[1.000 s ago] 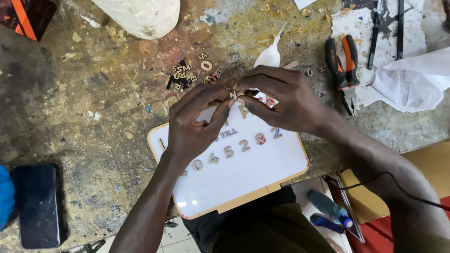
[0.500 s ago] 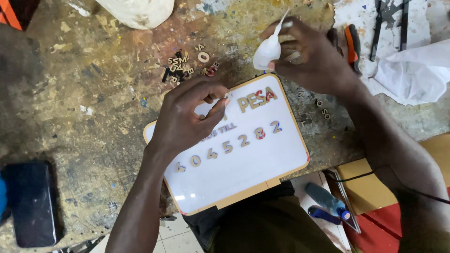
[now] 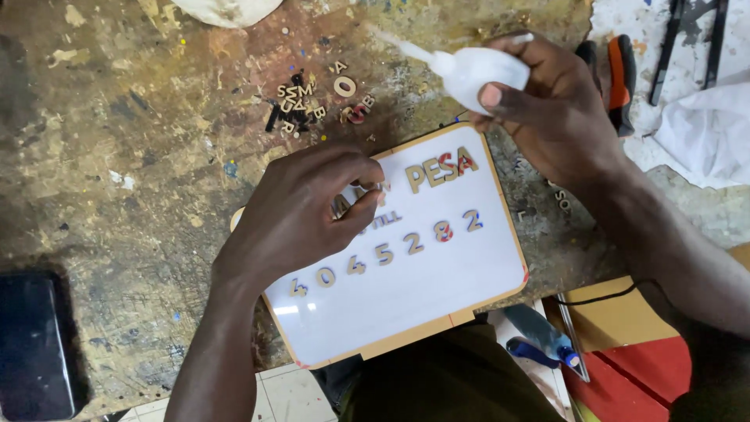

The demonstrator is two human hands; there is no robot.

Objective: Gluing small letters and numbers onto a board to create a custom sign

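The left hand [image 3: 301, 215] pinches a small wooden letter [image 3: 380, 187] against the white board [image 3: 437, 289] on the worktop while the right hand [image 3: 547, 109] grips a glue bottle [image 3: 469, 70] (nozzle pointing left), so a stray squeeze could drip glue.

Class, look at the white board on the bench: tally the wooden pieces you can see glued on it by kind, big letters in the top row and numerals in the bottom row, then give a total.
On the white board, excluding anything the left hand hides:
Big wooden letters, top row: 4
Wooden numerals, bottom row: 7
Total: 11
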